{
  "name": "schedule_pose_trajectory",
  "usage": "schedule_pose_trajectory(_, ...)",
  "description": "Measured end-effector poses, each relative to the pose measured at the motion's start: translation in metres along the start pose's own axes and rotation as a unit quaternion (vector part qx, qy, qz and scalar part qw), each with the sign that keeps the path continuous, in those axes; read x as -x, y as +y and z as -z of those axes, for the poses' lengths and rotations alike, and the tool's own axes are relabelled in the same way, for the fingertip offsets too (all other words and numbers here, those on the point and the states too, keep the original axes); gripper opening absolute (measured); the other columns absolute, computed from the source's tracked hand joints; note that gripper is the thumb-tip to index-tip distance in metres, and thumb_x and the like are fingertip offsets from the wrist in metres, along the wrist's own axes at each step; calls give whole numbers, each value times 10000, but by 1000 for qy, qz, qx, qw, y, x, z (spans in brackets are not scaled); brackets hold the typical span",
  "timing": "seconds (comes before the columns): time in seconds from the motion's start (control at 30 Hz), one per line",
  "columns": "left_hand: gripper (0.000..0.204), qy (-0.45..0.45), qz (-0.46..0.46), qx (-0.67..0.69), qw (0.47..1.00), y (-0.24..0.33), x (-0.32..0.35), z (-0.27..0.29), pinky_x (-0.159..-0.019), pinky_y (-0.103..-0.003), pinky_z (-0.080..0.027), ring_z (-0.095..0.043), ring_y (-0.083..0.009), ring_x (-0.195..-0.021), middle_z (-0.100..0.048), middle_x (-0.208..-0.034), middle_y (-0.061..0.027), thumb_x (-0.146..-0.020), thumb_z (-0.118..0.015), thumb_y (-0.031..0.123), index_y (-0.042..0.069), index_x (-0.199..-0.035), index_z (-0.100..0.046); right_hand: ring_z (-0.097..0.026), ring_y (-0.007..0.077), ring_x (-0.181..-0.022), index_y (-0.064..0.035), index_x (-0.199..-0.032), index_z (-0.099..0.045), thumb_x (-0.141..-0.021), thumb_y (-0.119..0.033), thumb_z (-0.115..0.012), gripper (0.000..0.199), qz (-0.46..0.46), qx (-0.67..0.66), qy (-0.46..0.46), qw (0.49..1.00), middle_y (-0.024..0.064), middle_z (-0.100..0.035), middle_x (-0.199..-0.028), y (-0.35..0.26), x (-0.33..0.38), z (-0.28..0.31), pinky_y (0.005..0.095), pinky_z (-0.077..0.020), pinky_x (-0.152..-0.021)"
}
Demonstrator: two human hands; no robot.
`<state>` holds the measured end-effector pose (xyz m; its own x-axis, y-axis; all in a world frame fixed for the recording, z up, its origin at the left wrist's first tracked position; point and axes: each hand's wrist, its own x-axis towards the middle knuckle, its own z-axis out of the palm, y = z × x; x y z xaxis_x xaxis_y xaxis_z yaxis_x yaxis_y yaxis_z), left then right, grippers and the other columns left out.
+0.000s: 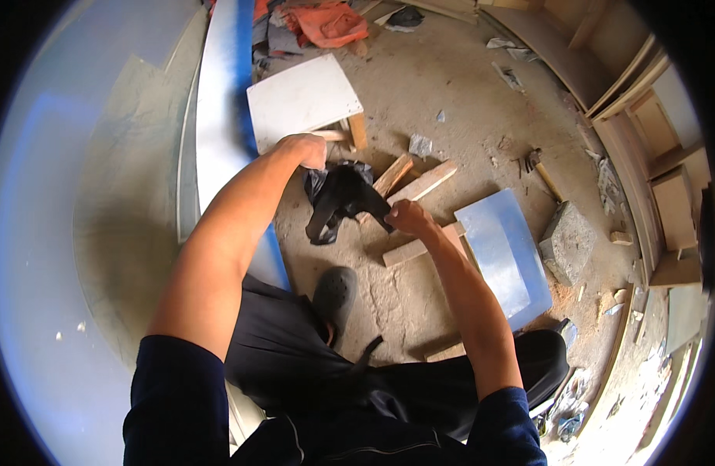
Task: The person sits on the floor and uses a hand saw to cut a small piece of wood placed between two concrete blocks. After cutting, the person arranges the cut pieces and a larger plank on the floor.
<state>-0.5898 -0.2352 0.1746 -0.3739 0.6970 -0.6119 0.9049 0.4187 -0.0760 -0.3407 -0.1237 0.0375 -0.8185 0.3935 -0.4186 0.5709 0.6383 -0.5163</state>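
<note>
A crumpled black plastic bag [338, 200] hangs in the air between my two hands, above a dusty floor. My left hand [305, 149] grips the bag's upper edge with closed fingers. My right hand [406, 217] pinches the bag's lower right side. Both forearms reach in from the lower edge. Whatever is in the bag is hidden. My dark shoe [334, 293] rests on the floor below the bag.
Short wood offcuts [422, 184] lie on the floor under the bag. A white board [301, 99] lies beyond my left hand and a blue-filmed panel [503, 255] to the right. A concrete block [567, 241], a hammer [541, 171], orange cloth [326, 22] and wooden cabinetry [645, 116] surround them.
</note>
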Motion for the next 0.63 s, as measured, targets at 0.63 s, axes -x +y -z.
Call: schedule_pose_trajectory(0.63,160,-34,-12,145,989,-5,-105,-90,-671,-366,-566,-708,-254,-782,-700,-767,-173,-728,-631,105,-38,-759,-696,-622,353,-910,-14,-932,-641,-803,-62,-614,140,195,-172,191,946,174,-651,-946,-78,-68,-10,401,-504,-816)
